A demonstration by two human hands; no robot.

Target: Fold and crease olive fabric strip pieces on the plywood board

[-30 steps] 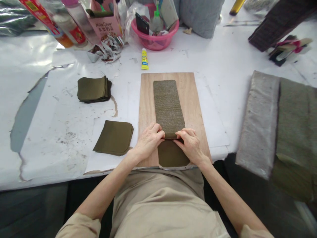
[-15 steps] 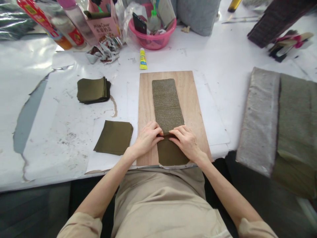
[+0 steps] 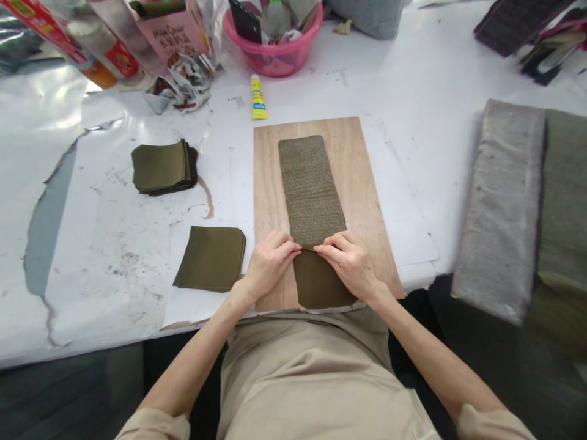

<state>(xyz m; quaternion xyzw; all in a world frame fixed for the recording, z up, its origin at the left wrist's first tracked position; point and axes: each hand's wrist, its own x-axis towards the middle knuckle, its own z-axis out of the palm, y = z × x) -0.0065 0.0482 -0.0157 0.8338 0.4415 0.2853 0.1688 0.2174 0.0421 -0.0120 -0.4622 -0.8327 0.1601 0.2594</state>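
1. currently, the left hand point(image 3: 273, 256) has its thumb and forefinger closed in a pinch on the top edge of the smooth olive piece point(image 3: 323, 281), just below the middle of the frame.
2. the right hand point(image 3: 351, 260) mirrors it, fingertips drawn together on the same edge, near the left ones but apart; whether the strip's end is caught too is hard to tell.
3. the step in hand looks like lining up or pressing that edge where it meets the textured strip point(image 3: 309, 183); the next move seems to call for an even pinch and a straight join.
4. the smooth piece is flat and matt, with clipped lower corners; the strip running up from it is a long, grainy, fabric-like rectangle with rounded top corners.
5. both lie on a pale wooden board point(image 3: 360, 183), thin and straight-edged, at the centre of the frame.
6. left of centre sit a lower stack point(image 3: 211, 256) and an upper stack point(image 3: 160, 165) of similar thin olive sheets.
7. above the board, at upper centre, lies a small yellow tube point(image 3: 258, 101), near a glossy pink basin point(image 3: 279, 58).
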